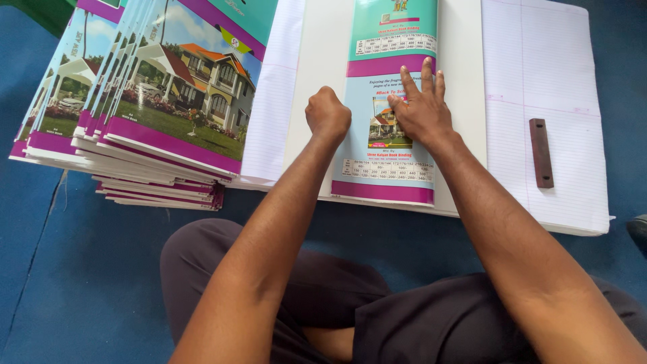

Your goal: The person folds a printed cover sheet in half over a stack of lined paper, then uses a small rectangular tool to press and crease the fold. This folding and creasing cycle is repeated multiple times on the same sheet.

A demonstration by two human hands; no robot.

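Left hand (328, 113) balled in a fist, right hand (419, 106) flat with fingers spread, both pressing the glossy printed cover (387, 172) lying on white ruled sheets (546, 81), beside a slim brown bar (540, 152).

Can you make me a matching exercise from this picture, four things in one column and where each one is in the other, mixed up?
Things:
1. left hand
2. right hand
3. dark brown flat bar
4. fanned stack of house-picture notebooks

Places:
A. lying alone on the ruled white paper sheet at the right
B. spread flat on the glossy teal and purple cover strip
C. piled at the left on the blue floor
D. closed in a fist at the strip's left edge

Pairs: 1-D, 2-B, 3-A, 4-C
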